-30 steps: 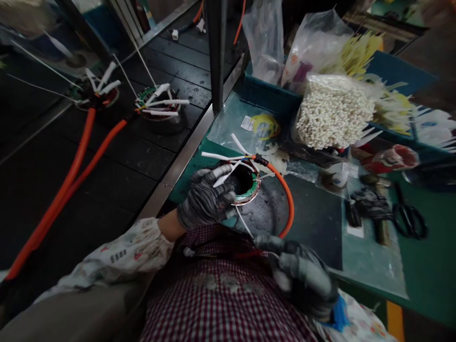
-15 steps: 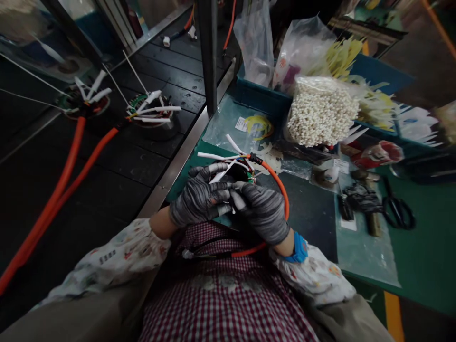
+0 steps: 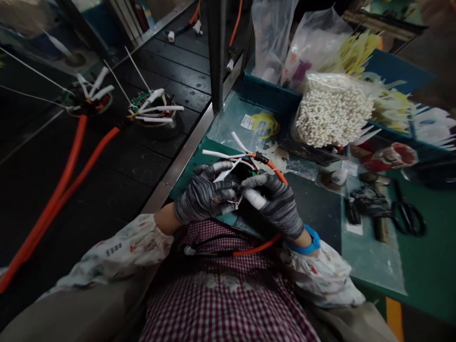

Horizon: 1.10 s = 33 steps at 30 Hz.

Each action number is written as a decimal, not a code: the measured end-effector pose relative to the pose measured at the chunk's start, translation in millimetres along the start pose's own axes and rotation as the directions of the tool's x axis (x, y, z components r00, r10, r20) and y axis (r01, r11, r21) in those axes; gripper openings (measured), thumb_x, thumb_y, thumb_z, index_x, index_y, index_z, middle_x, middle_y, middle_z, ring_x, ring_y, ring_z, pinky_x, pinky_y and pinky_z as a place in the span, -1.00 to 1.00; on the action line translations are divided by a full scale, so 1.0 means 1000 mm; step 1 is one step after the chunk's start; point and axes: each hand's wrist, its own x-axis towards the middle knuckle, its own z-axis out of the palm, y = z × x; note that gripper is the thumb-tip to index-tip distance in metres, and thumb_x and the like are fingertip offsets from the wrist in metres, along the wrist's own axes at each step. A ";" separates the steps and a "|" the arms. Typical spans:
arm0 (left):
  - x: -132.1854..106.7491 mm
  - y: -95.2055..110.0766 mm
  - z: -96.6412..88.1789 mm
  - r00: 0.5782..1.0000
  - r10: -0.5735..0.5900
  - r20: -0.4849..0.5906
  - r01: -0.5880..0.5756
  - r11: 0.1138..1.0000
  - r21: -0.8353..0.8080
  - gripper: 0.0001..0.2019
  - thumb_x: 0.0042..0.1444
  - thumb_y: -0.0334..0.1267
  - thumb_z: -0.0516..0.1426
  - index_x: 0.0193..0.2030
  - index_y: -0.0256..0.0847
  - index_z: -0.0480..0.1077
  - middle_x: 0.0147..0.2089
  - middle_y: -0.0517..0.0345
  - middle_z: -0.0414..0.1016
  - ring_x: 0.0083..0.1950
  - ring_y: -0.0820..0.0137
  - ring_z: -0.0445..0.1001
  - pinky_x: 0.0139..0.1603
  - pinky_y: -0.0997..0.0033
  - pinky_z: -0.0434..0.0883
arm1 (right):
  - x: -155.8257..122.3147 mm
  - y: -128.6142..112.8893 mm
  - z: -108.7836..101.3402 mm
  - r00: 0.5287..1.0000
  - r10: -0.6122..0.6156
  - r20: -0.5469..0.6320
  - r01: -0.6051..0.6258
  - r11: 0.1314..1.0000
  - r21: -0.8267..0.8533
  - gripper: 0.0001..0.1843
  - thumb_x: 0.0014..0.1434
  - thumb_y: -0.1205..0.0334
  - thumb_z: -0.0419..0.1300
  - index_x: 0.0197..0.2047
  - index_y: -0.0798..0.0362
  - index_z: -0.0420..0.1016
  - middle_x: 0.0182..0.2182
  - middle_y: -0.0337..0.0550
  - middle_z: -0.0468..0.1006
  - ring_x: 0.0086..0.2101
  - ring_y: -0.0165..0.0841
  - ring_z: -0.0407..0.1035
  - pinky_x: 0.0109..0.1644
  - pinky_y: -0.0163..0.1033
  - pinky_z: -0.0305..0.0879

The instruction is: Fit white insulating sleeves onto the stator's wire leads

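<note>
A wound motor stator [image 3: 246,172] sits between my hands at the near side of the bench, partly hidden by my fingers. White sleeved wires [image 3: 218,154] stick out from its top. An orange cable [image 3: 278,172] runs off it to the right, passes behind my right hand and shows again across my lap. My left hand [image 3: 208,192], in a grey striped glove, is closed around the stator's left side. Fingers bent, my right hand [image 3: 272,199] has its thumb and fingertips close together at the stator's near right edge; what they pinch is too small to make out.
Two more stators [image 3: 155,107] with orange cables stand on the dark slatted surface to the left. A metal post [image 3: 216,57] rises behind the bench edge. On the right are a bag of white-tipped pieces [image 3: 329,111], a hammer [image 3: 381,223], scissors [image 3: 408,213] and a red can [image 3: 394,157].
My right hand has shifted slightly right, and its thumb has come away from the fingers of my left hand. The left hand stays on the stator. The view has turned a little.
</note>
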 end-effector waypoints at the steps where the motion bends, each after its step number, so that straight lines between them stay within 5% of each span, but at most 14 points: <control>1: 0.000 0.000 0.001 1.000 -0.001 -0.002 0.001 1.000 -0.006 -0.81 0.27 -0.13 0.37 -0.02 -0.05 0.58 0.02 0.09 0.74 0.50 -0.12 0.41 0.32 -0.25 0.44 | 0.000 0.001 0.000 1.000 -0.004 0.005 0.004 1.000 -0.006 -0.89 0.29 0.19 0.40 -0.13 -0.02 0.73 -0.29 -0.21 0.76 -0.33 -0.30 0.62 -0.26 -0.21 0.61; 8: 0.001 -0.001 0.000 0.999 0.017 -0.043 -0.019 0.999 -0.051 -0.76 0.26 -0.14 0.41 -0.01 -0.09 0.54 -0.02 0.11 0.75 0.47 -0.11 0.45 0.32 -0.30 0.45 | -0.007 0.009 -0.005 0.968 -0.196 0.155 0.196 0.981 0.019 -0.89 0.33 0.26 0.36 -0.10 -0.05 0.73 -0.24 -0.20 0.77 -0.27 -0.31 0.65 -0.14 -0.18 0.63; 13: -0.001 -0.003 -0.001 1.000 0.014 -0.017 -0.015 0.997 -0.071 -0.76 0.21 -0.21 0.44 -0.05 -0.04 0.55 0.04 0.11 0.74 0.52 -0.10 0.39 0.37 -0.33 0.41 | -0.006 0.007 -0.003 1.000 -0.024 0.014 0.024 0.999 -0.024 -0.92 0.32 0.21 0.37 -0.12 -0.08 0.70 -0.29 -0.25 0.75 -0.32 -0.34 0.61 -0.23 -0.23 0.59; 20: -0.003 -0.003 0.002 0.997 -0.068 0.031 0.071 0.992 -0.109 -0.72 0.17 -0.18 0.46 0.01 0.02 0.60 0.01 0.12 0.75 0.52 -0.06 0.41 0.43 -0.28 0.42 | -0.009 0.011 0.000 0.987 -0.121 0.103 0.126 0.991 -0.049 -0.90 0.35 0.17 0.36 -0.10 -0.07 0.71 -0.24 -0.20 0.76 -0.27 -0.29 0.62 -0.13 -0.11 0.62; 26: -0.005 -0.003 0.001 0.994 -0.089 0.068 0.096 0.991 -0.093 -0.82 0.18 -0.19 0.45 -0.10 0.02 0.63 0.05 0.08 0.74 0.53 -0.10 0.39 0.42 -0.37 0.37 | -0.008 0.008 0.000 1.000 -0.015 -0.010 0.014 0.999 -0.050 -0.90 0.33 0.18 0.37 -0.11 -0.06 0.70 -0.28 -0.23 0.74 -0.31 -0.30 0.59 -0.21 -0.16 0.58; 33: -0.002 -0.001 0.001 0.998 -0.056 0.034 0.058 0.996 -0.070 -0.79 0.26 -0.15 0.37 0.01 -0.01 0.61 0.03 0.08 0.74 0.49 -0.06 0.43 0.37 -0.28 0.45 | -0.009 0.016 -0.001 0.952 -0.190 0.238 0.202 0.979 -0.029 -0.86 0.35 0.10 0.35 -0.09 -0.10 0.73 -0.19 -0.17 0.75 -0.19 -0.26 0.62 0.00 -0.09 0.58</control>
